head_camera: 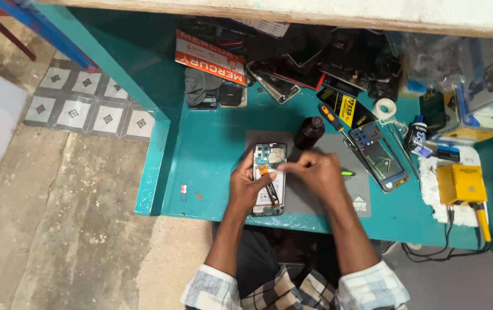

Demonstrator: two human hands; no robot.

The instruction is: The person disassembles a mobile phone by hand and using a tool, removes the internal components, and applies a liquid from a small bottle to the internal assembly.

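Observation:
An opened phone (270,156) with its back cover off lies on a grey work mat (354,189) on the teal bench. My left hand (247,185) rests on the phone's left side and steadies it. My right hand (315,171) hovers just right of the phone, fingers pinched on a thin tool with a green tip (347,173) that pokes out to the right. The fingertips of both hands meet over the phone's middle, where a small pale strip shows.
A dark bottle (308,132) stands behind the mat. A second opened phone (380,158), a screwdriver (330,118), a tape roll (384,107) and a yellow device (461,183) lie right. Phone parts pile at the back (315,57). Bench edge drops left (153,166).

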